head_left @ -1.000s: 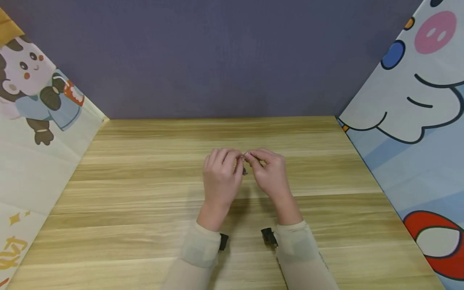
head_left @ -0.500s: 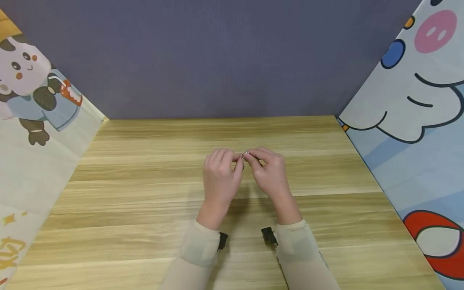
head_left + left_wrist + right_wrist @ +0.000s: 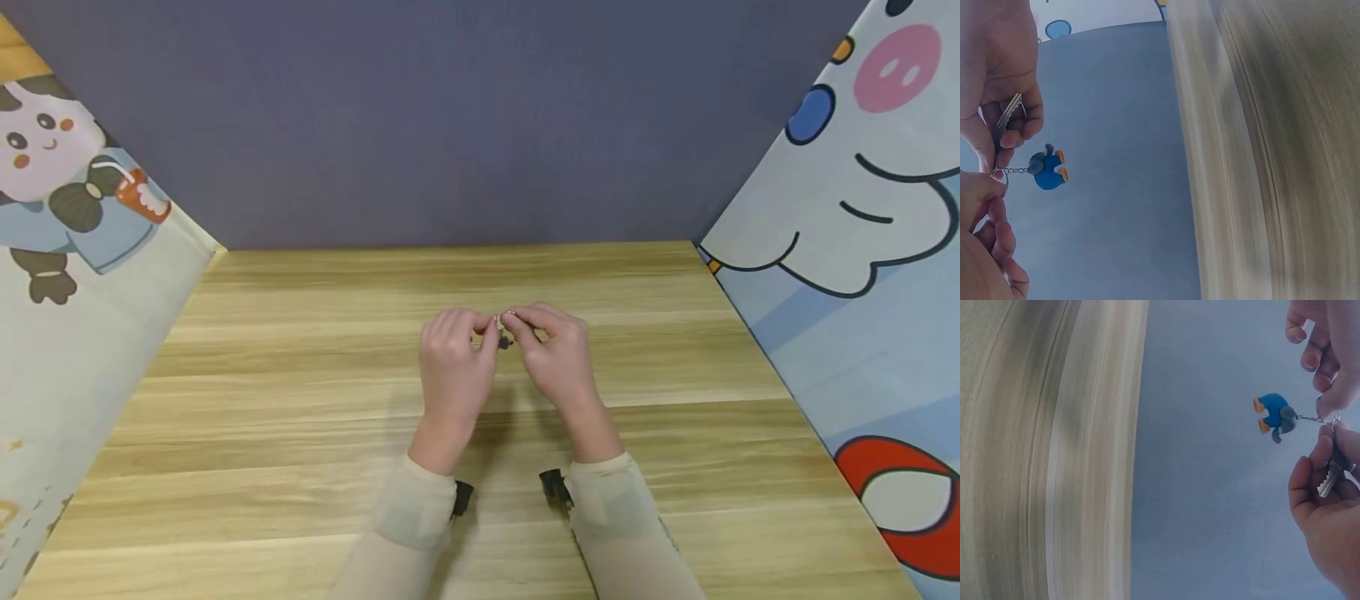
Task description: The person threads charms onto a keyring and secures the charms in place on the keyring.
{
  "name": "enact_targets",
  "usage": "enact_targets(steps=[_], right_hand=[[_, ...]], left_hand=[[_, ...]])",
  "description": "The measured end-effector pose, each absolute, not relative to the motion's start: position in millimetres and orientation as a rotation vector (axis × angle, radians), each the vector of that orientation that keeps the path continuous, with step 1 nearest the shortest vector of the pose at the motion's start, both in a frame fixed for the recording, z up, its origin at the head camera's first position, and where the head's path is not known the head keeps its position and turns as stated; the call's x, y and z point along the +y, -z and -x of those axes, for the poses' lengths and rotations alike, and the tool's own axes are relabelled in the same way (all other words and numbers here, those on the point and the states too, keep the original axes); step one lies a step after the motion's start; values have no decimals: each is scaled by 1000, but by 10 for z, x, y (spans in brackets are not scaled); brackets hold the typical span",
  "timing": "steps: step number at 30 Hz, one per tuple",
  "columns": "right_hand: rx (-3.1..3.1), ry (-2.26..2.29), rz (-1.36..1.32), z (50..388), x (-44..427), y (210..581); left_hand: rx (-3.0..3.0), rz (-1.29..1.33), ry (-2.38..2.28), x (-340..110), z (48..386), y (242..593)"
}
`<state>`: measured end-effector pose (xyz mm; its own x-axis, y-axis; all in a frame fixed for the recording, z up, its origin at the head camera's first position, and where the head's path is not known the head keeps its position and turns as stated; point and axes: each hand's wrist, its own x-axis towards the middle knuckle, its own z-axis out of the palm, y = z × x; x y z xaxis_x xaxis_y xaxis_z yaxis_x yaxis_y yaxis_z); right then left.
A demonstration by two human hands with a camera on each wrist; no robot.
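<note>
Above the table, both hands meet at a small metal key ring [image 3: 1005, 181]. My left hand [image 3: 456, 362] pinches the ring between thumb and forefinger, its other fingers loosely bent. My right hand [image 3: 558, 358] grips silvery keys [image 3: 1331, 478] between thumb and fingers, right beside the ring; part of them is hidden in that hand. From the ring a short chain [image 3: 1017, 170] hangs with a little figure [image 3: 1049, 174] in blue and grey with orange feet. The head view shows this figure [image 3: 506, 342] only as a small dark shape between the hands.
A wood-grain table [image 3: 285, 417] lies under the hands. Behind it stands a dark blue-grey panel [image 3: 450, 125]. Cartoon-printed panels flank it on the left [image 3: 112, 333] and right [image 3: 810, 333]. Each wrist carries a small black camera [image 3: 553, 486].
My left fingertips have drawn slightly left, and the gap between thumb and forefinger has widened. The hanging figure has swung, out of sight half a second ago and visible again now.
</note>
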<state>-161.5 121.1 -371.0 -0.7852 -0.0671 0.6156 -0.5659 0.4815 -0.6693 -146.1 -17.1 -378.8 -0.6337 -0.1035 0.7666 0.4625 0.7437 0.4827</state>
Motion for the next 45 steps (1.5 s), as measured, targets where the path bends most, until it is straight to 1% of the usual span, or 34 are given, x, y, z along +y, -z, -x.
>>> enact_targets(steps=[15,27,36,42,45], right_hand=[[-2202,-1332,-485,1591,1143,3719],[-2220,-1479,-408,1530,1131,3754],[-2321,-1559,-307,1491,1138,3757],[-2413,-1733,-234,1480,1190,3756],[-2492,-1742,-200,1464,1226,3755]], left_hand=[[-2063,124,1194,-148,1440,3823],[-2057,-67,1582,-113,1390,3821],[-2096,-128,1783,-139,1381,3856],[-2126,-97,1767,-161,1364,3864],[-2144,-72,1751,-164,1356,3864]])
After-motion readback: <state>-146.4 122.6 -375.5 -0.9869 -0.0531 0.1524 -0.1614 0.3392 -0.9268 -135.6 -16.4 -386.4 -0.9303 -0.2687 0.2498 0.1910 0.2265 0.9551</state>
